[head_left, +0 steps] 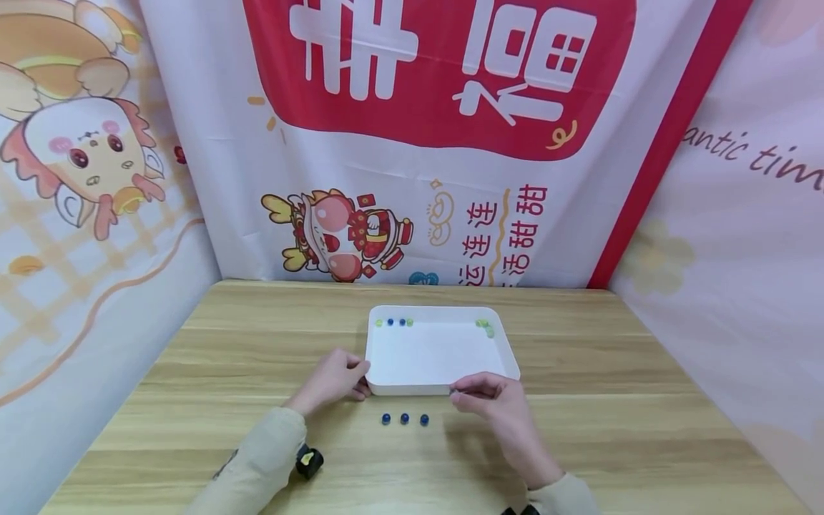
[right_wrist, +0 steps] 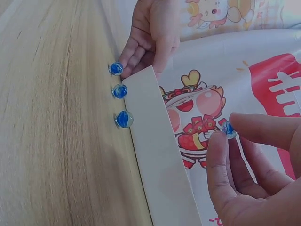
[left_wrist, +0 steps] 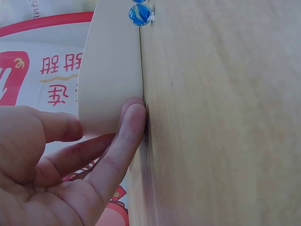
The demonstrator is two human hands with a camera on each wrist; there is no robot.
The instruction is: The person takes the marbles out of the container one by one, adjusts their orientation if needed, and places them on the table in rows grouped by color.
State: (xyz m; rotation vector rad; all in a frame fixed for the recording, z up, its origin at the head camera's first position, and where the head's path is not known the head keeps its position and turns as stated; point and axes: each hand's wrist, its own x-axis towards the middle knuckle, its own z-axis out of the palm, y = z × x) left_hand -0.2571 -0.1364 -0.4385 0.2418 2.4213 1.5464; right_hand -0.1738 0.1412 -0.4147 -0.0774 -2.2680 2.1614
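Blue marbles (head_left: 405,418), three, on counter (head_left: 618,443) before white tray (head_left: 431,359), corner gripped by left hand (head_left: 331,380). Right hand's (head_left: 492,402) fingers pinch another marble (right_wrist: 229,129) near tray's rim, mostly hidden in head view.

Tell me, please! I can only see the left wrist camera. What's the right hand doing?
Observer: The right hand is pinching a blue marble.
Operator: Cool! How many marbles are on the table?
Observer: Three blue ones, in a row on the near side of the tray.
Operator: I only see the tray's outside. Is anything in its far left corner?
Observer: Yes, a row near there: two blue marbles between two greenish ones.
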